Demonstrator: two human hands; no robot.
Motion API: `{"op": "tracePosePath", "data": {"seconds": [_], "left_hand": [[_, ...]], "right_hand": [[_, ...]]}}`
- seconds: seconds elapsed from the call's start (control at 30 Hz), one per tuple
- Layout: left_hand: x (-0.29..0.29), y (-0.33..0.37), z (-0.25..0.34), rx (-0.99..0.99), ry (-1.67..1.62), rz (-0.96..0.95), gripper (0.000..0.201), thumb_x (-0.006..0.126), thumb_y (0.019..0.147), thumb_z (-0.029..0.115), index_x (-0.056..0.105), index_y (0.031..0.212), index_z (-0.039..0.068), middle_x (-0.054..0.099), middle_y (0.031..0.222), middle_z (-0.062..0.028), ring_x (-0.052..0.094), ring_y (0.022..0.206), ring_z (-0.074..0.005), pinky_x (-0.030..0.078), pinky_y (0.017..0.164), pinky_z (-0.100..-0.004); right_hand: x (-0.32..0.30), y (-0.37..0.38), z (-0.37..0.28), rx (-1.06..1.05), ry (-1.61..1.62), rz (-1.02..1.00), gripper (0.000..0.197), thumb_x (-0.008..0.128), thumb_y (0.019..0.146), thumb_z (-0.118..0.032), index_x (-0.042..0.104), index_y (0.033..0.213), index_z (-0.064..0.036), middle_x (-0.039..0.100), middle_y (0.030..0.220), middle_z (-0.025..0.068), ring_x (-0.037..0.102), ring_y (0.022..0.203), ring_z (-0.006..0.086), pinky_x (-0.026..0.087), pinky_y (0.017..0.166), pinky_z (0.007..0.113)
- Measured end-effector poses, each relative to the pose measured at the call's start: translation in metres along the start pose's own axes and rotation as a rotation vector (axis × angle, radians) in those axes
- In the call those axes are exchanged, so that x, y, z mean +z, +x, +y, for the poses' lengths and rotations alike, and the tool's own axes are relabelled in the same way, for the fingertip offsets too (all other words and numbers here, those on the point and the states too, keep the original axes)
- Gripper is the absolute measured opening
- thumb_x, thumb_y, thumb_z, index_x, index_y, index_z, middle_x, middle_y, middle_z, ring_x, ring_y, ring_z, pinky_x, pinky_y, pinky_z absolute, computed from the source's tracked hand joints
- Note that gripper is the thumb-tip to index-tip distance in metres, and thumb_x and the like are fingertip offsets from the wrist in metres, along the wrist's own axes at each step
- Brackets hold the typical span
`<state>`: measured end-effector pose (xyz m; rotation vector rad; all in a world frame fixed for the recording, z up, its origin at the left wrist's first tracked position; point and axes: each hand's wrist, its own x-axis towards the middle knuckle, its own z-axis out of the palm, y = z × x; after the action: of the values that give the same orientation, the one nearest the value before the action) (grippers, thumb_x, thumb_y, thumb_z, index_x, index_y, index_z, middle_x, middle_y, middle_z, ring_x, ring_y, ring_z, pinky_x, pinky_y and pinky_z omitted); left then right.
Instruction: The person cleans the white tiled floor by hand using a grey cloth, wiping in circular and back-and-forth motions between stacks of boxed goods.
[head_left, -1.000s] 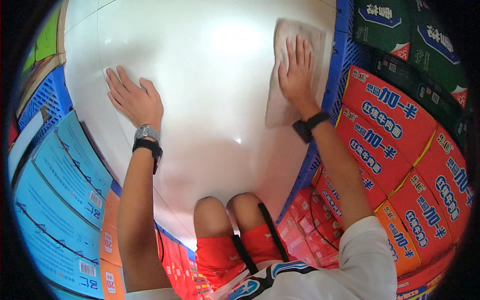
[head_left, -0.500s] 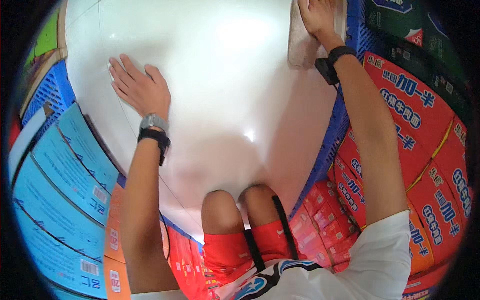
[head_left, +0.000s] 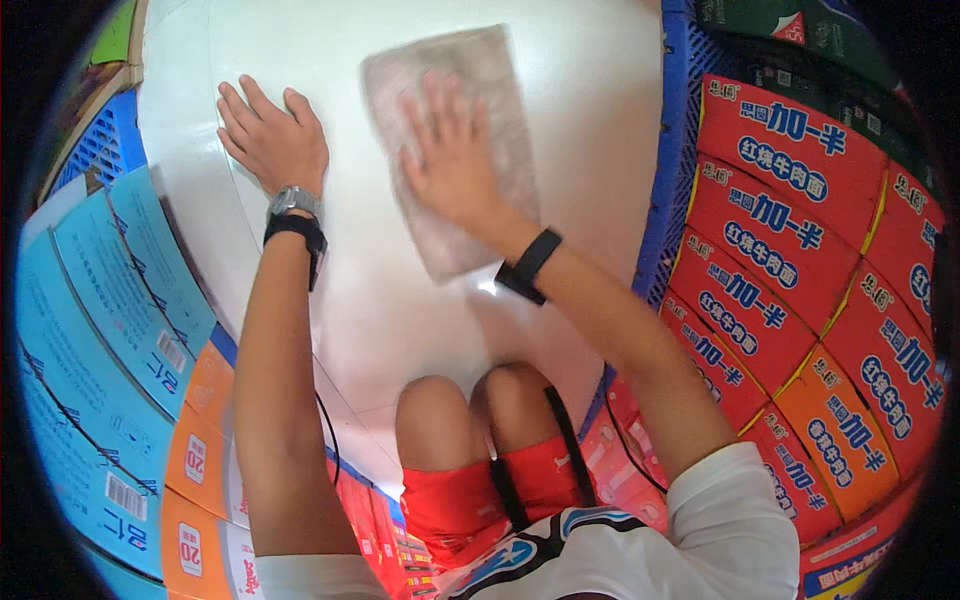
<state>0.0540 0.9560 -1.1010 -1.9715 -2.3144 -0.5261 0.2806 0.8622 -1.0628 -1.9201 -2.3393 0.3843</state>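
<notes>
A greyish-beige cloth (head_left: 505,110) lies spread flat on the white tiled floor (head_left: 590,200) ahead of my knees. My right hand (head_left: 447,150) rests on top of it, fingers spread and pressing down, a little blurred by motion. To the left of the cloth, my left hand (head_left: 268,132) lies palm down on bare floor, fingers apart and holding nothing. A silver watch (head_left: 294,201) and a black band circle my left wrist. Another black band (head_left: 530,266) with a small box is on my right wrist.
Red cartons (head_left: 790,180) are stacked on the right, beside the edge of a blue plastic pallet (head_left: 672,130). Blue cartons (head_left: 120,330) and orange cartons (head_left: 195,450) line the left, with a blue crate (head_left: 105,145) behind. Dark green cartons (head_left: 810,50) stand at far right.
My right hand has swept the cloth from the far right edge to the middle of the floor, turning it somewhat. My left hand stays planted in nearly the same place.
</notes>
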Motion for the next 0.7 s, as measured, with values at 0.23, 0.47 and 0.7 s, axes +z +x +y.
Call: {"op": "tracePosePath", "data": {"seconds": [0.23,0.47,0.7], "left_hand": [[-0.013,0.006,0.0,-0.012,0.018,-0.049,0.071,0.054,0.118,0.038,0.044,0.176,-0.001,0.034,0.188,-0.028,0.031,0.175,-0.0421,0.02,0.143,-0.0613],[-0.005,0.013,0.03,-0.031,-0.04,-0.106,0.07,0.052,0.121,0.037,0.039,0.18,0.001,0.029,0.19,-0.0251,0.024,0.177,-0.0404,0.016,0.143,-0.0609],[-0.012,0.009,0.025,-0.015,-0.045,-0.12,0.071,0.052,0.119,0.037,0.04,0.179,0.0,0.029,0.191,-0.0244,0.025,0.177,-0.0416,0.016,0.144,-0.061]], "right_hand": [[-0.041,0.069,0.012,-0.057,0.639,0.09,0.069,0.062,0.111,-0.036,0.053,0.174,-0.0108,0.04,0.185,0.0265,0.031,0.173,0.0474,0.017,0.141,0.071],[-0.072,0.119,0.231,0.333,-0.014,0.209,0.071,0.053,0.116,-0.031,0.041,0.18,-0.0013,0.031,0.187,0.0337,0.026,0.174,0.0535,0.017,0.141,0.069],[-0.064,0.112,0.227,0.327,0.05,0.245,0.072,0.053,0.112,-0.027,0.045,0.178,-0.0009,0.033,0.186,0.0336,0.028,0.173,0.0519,0.016,0.142,0.069]]}}
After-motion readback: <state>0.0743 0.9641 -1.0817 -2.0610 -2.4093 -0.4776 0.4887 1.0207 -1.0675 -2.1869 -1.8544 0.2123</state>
